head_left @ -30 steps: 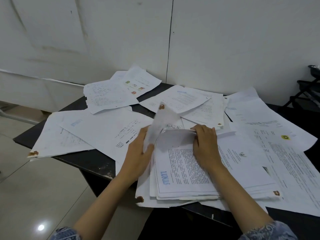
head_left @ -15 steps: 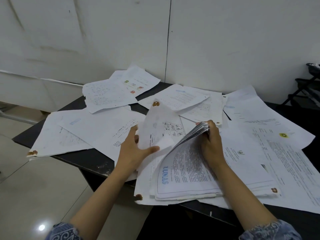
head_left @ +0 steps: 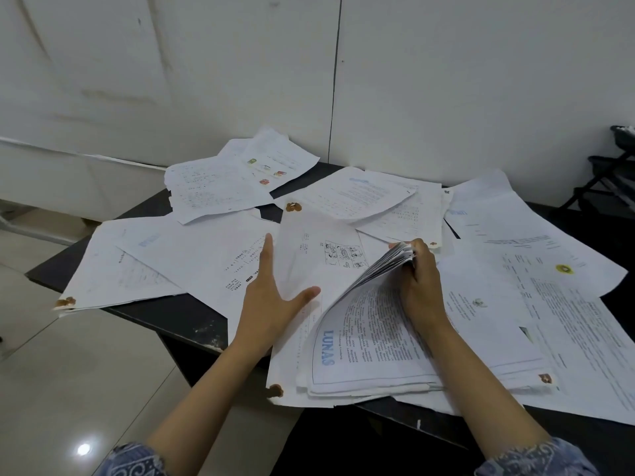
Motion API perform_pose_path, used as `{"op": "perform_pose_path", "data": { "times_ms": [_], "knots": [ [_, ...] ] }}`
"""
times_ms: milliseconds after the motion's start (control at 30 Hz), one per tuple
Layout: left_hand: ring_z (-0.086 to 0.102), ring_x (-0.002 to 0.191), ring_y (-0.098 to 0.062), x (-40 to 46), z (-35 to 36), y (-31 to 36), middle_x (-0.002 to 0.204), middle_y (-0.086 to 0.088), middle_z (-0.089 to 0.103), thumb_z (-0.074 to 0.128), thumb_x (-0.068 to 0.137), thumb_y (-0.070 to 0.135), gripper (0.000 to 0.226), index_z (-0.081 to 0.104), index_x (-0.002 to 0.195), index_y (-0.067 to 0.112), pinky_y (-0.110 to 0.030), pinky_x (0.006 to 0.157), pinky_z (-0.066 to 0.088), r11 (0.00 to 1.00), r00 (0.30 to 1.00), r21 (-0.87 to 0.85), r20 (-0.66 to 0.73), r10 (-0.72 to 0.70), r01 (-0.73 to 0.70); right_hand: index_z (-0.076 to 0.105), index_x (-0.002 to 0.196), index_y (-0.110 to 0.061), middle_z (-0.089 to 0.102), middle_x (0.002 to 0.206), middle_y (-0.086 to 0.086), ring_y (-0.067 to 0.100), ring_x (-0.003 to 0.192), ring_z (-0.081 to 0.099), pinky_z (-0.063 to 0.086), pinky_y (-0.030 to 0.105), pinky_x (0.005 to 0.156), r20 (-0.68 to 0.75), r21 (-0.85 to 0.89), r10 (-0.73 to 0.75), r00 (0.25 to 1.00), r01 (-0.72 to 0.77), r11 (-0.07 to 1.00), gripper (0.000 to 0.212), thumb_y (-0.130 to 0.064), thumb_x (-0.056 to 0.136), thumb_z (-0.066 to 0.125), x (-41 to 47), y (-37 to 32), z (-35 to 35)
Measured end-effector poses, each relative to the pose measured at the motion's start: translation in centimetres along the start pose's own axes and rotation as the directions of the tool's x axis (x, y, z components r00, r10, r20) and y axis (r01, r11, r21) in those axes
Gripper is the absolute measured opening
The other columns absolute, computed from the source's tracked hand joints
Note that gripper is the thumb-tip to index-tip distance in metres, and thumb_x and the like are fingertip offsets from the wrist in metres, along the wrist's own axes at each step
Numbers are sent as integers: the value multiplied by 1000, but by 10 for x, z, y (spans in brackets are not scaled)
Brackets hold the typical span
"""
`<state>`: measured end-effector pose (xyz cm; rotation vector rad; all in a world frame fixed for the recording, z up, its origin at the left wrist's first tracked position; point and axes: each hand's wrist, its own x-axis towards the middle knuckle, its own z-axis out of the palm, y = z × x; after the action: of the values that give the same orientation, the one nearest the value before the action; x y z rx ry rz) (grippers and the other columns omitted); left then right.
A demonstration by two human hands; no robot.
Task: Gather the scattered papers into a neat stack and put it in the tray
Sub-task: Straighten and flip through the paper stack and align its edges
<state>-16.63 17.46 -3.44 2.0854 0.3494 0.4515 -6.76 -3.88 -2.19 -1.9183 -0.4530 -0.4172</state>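
White printed papers lie scattered over a dark table (head_left: 178,310). A partial stack (head_left: 371,338), its top sheet printed "LUNAS" in blue, lies at the near edge. My right hand (head_left: 417,283) grips the stack's far edge and bends it upward. My left hand (head_left: 271,293) is spread flat on a sheet with a cartoon strip (head_left: 316,262), which slides under the lifted stack. More loose sheets lie at the left (head_left: 137,269), at the back (head_left: 220,187), in the middle (head_left: 360,197) and at the right (head_left: 549,269). No tray is clearly seen.
A white wall rises behind the table. A black rack (head_left: 615,173) stands at the far right. Tiled floor (head_left: 68,372) lies to the left, below the table's edge. Several sheets overhang the near and left edges.
My right hand has raised the stack's far edge higher. My left hand has laid the cartoon sheet down flat and spread open on it, pushing it under the lifted stack.
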Motion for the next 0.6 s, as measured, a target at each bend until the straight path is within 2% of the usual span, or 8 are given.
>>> {"op": "perform_pose_path", "data": {
  "times_ms": [133,233,333,400,433,500,567,600],
  "knots": [
    [50,117,-18,-2,-2,3,131,9,51,66,76,60,76,31,141,38,-29,91,37,996,997,50,-2,77,-77,55,96,2,60,96,13,32,94,54,45,43,82,-3,-4,-1,1000,1,1000,22,15,88,38,0,-1,0],
    [51,107,-20,-5,-3,3,111,3,49,62,77,64,60,48,129,39,-29,82,40,992,996,96,23,85,-87,53,92,3,59,91,12,31,89,54,43,38,76,-8,-1,-13,1000,13,1000,19,15,89,38,0,-1,0],
    [50,108,-21,-6,-3,4,107,1,46,56,75,72,47,59,116,49,-23,82,43,992,994,76,54,99,-103,52,90,2,57,90,13,33,88,52,43,41,75,1,-2,-9,1000,9,1000,18,14,89,38,0,1,1],
    [50,106,-19,-7,-2,4,104,7,45,47,75,75,47,64,110,49,-18,80,42,987,989,81,57,136,-140,53,91,0,58,91,12,32,89,53,43,42,77,4,1,-5,1000,5,1000,19,13,90,39,0,2,1],
    [51,106,-21,-8,-1,4,106,5,47,43,78,75,48,66,109,47,-20,81,43,986,988,80,55,144,-148,53,92,0,59,92,12,32,90,54,44,42,78,4,6,-8,1000,8,1000,19,13,90,39,0,2,1],
    [51,106,-21,-8,0,4,110,-2,48,36,88,69,43,68,105,46,-22,82,43,989,990,48,55,134,-136,54,92,-1,59,93,11,31,92,55,45,42,79,1,7,-14,1000,14,1000,21,13,90,39,0,3,1],
    [52,102,-16,-9,-1,4,103,4,50,33,93,56,35,66,102,48,-16,77,40,989,988,12,53,146,-147,54,93,-2,60,94,10,31,93,54,45,43,81,3,0,-16,1000,16,1000,21,12,90,39,0,4,1],
    [53,103,-13,-10,-2,5,103,8,54,37,95,49,30,65,104,45,-18,78,42,987,986,1,50,162,-162,54,92,-2,60,94,9,31,94,54,45,44,81,6,2,-17,1000,17,1000,21,12,90,39,0,4,1]
  ]
}}
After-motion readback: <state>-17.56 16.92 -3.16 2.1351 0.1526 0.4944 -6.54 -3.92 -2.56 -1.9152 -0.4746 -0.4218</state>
